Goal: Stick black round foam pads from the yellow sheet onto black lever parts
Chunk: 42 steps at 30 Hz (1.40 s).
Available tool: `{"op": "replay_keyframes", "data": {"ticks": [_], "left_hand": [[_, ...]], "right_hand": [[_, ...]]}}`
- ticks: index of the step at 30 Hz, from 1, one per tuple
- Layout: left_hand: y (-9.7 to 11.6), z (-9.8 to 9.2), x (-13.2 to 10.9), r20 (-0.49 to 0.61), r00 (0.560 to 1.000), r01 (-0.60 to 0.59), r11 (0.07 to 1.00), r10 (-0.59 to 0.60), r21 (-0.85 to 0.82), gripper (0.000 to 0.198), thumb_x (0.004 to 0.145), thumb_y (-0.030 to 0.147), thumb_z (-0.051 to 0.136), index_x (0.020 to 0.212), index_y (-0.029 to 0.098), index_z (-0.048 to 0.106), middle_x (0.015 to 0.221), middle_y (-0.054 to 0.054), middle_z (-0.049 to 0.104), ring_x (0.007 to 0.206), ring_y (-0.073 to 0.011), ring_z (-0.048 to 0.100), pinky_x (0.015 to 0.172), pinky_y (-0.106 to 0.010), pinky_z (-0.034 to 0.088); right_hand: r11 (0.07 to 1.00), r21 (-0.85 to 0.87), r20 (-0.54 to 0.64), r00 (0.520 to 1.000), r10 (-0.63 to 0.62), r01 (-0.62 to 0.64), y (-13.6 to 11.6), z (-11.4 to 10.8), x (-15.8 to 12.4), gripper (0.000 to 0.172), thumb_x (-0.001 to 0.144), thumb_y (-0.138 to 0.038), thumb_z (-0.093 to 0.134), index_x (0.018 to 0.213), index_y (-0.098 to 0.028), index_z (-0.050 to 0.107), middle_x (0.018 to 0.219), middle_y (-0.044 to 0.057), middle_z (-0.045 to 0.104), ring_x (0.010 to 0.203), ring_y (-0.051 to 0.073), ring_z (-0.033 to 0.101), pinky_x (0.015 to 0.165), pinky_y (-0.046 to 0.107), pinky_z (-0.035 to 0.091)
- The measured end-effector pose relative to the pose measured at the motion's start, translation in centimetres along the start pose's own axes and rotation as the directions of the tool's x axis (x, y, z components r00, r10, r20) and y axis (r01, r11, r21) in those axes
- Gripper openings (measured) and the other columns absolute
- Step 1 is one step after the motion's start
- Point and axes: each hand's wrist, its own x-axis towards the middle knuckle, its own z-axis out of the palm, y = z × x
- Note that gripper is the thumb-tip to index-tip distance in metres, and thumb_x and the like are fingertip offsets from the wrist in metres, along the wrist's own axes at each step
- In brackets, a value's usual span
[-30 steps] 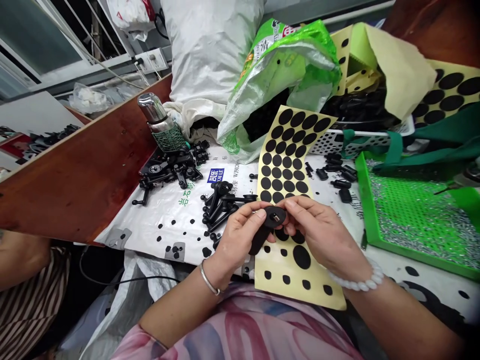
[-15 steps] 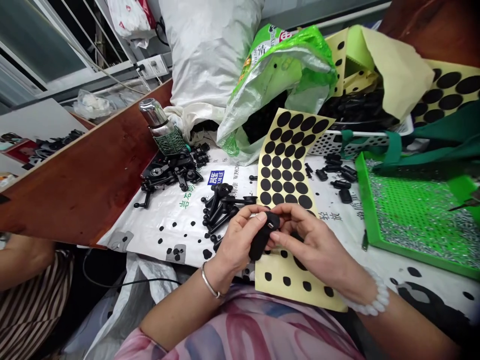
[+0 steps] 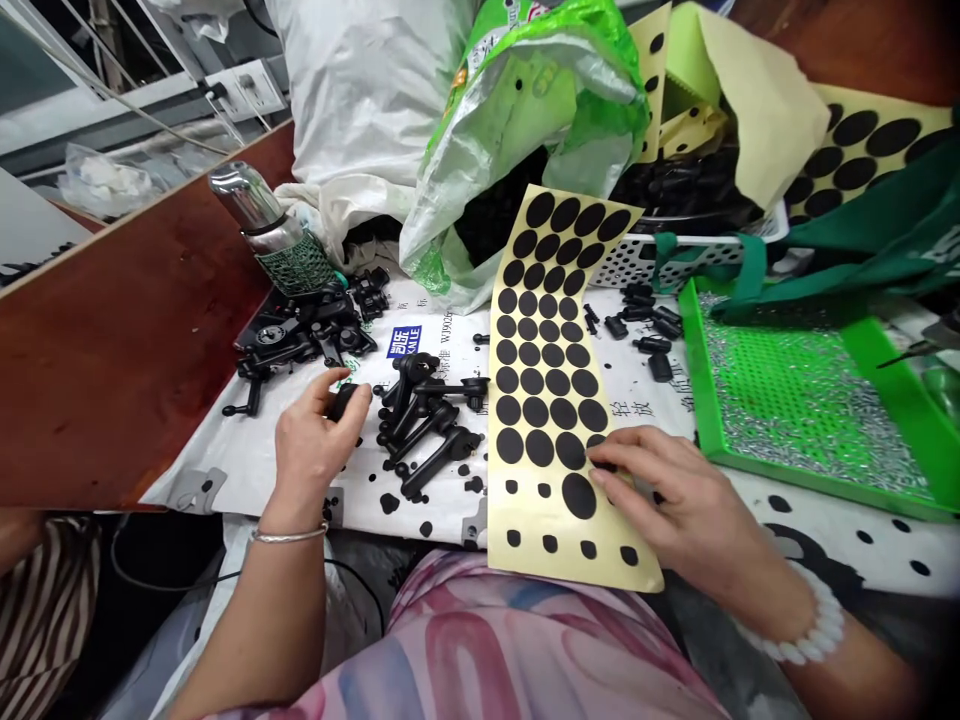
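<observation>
- Black plastic part [image 3: 343, 400] sits pinched between the thumb and fingertips of the left hand [image 3: 315, 445], the fingers closed narrowly around it, above the white printed plastic sheet [image 3: 225, 470] at the table's front edge.
- The right hand [image 3: 667, 490] lies at 3 o'clock from the left hand, its fingers lightly spread, with the fingertips [image 3: 600, 468] touching the lower part of the sticker sheet [image 3: 564, 535]. Whether they hold a dot, the view cannot tell.
- The sticker sheet is cream backing paper with rows of black rubber dots, running upright between the hands and just beside the left hand's side at its 3 o'clock.
- A heap of black plastic handles [image 3: 424, 430] lies at 1 o'clock from the left hand, and a second heap [image 3: 300, 335] at 11 o'clock.
- A steel flask in a green mesh sleeve [image 3: 270, 230] stands further out at 11 o'clock.
- At 3 o'clock from the sticker sheet, a green tray [image 3: 694, 370] holds small metal bits.
- At 12 o'clock, a green plastic bag [image 3: 525, 120] slumps against a white sack [image 3: 360, 100].
- A striped sleeve [image 3: 45, 610] of a nearby person shows at 8 o'clock.
</observation>
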Motion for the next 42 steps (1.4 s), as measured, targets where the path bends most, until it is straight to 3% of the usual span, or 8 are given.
{"op": "replay_keyframes", "data": {"ticks": [5,8,10,13,15,17,22,42], "left_hand": [[-1.2,1.1,-0.6,-0.035,0.989,-0.127,0.935,0.147,0.331,0.059,0.076,0.049,0.061,0.126,0.019,0.053,0.102,-0.011,0.063,0.094,-0.0296,0.059,0.087,-0.046,0.044],[-0.2,1.4,-1.4,-0.155,0.921,-0.279,0.884,0.356,0.376,0.056,0.08,0.046,0.058,0.124,0.012,0.052,0.109,-0.016,0.062,0.1,-0.0301,0.058,0.088,-0.046,0.046],[1.5,1.9,-2.7,-0.176,0.818,-0.49,0.823,0.548,0.287,0.048,0.081,0.038,0.059,0.121,0.012,0.053,0.112,-0.015,0.061,0.103,-0.0268,0.058,0.091,-0.043,0.047],[4.6,3.5,-5.3,0.056,0.608,-0.794,0.607,0.792,0.027,0.039,0.084,0.03,0.057,0.118,0.014,0.053,0.111,-0.012,0.063,0.106,-0.0226,0.057,0.094,-0.038,0.046],[6.1,5.1,-6.8,0.249,0.462,-0.862,0.497,0.851,-0.101,0.04,0.086,0.034,0.053,0.119,0.013,0.053,0.117,-0.013,0.061,0.112,-0.024,0.053,0.099,-0.04,0.043],[6.6,6.7,-7.7,0.41,0.385,-0.866,0.478,0.827,-0.15,0.047,0.087,0.039,0.05,0.126,0.011,0.049,0.128,-0.015,0.054,0.122,-0.0266,0.046,0.105,-0.043,0.038],[5.8,8.9,-8.1,0.575,0.407,-0.801,0.579,0.71,-0.148,0.061,0.087,0.044,0.051,0.134,0.007,0.04,0.139,-0.015,0.045,0.131,-0.0265,0.038,0.111,-0.044,0.03],[5.7,8.9,-7.9,0.576,0.457,-0.738,0.651,0.678,-0.18,0.057,0.086,0.041,0.054,0.133,0.011,0.042,0.138,-0.011,0.047,0.13,-0.0236,0.039,0.111,-0.04,0.03]], "right_hand": [[0.961,-0.227,0.095,0.986,-0.139,0.157,-0.4,1.2,-0.7,0.021,0.092,-0.016,0.045,0.098,-0.012,0.064,0.086,0.01,0.059,0.076,0.021,0.057,0.07,0.038,0.041],[0.938,-0.29,0.11,0.98,-0.166,0.192,-0.5,1.4,-0.8,0.023,0.091,-0.014,0.044,0.095,-0.01,0.067,0.083,0.01,0.059,0.073,0.021,0.055,0.07,0.039,0.039],[0.932,-0.301,0.105,0.978,-0.18,0.204,-0.6,1.4,-0.8,0.024,0.091,-0.012,0.044,0.092,-0.011,0.068,0.082,0.01,0.059,0.071,0.021,0.054,0.07,0.038,0.038],[0.939,-0.284,0.104,0.98,-0.172,0.195,-0.6,1.4,-0.7,0.025,0.09,-0.01,0.044,0.085,-0.014,0.068,0.08,0.008,0.059,0.071,0.02,0.053,0.071,0.037,0.037],[0.949,-0.262,0.111,0.982,-0.15,0.174,-0.6,1.4,-0.6,0.025,0.09,-0.012,0.043,0.084,-0.015,0.067,0.081,0.008,0.059,0.072,0.02,0.052,0.071,0.036,0.037],[0.96,-0.238,0.134,0.984,-0.121,0.15,-0.6,1.4,-0.4,0.023,0.09,-0.014,0.043,0.085,-0.014,0.065,0.081,0.008,0.059,0.073,0.02,0.052,0.072,0.037,0.037],[0.975,-0.184,0.21,0.974,-0.086,0.126,-0.4,1.6,-0.2,0.022,0.09,-0.014,0.041,0.079,-0.016,0.061,0.077,0.006,0.058,0.074,0.019,0.055,0.076,0.037,0.036],[0.948,-0.278,0.11,0.985,-0.132,0.158,-0.6,1.9,-0.4,0.019,0.091,-0.015,0.044,0.078,-0.015,0.057,0.076,0.006,0.059,0.07,0.019,0.055,0.073,0.037,0.036]]}}
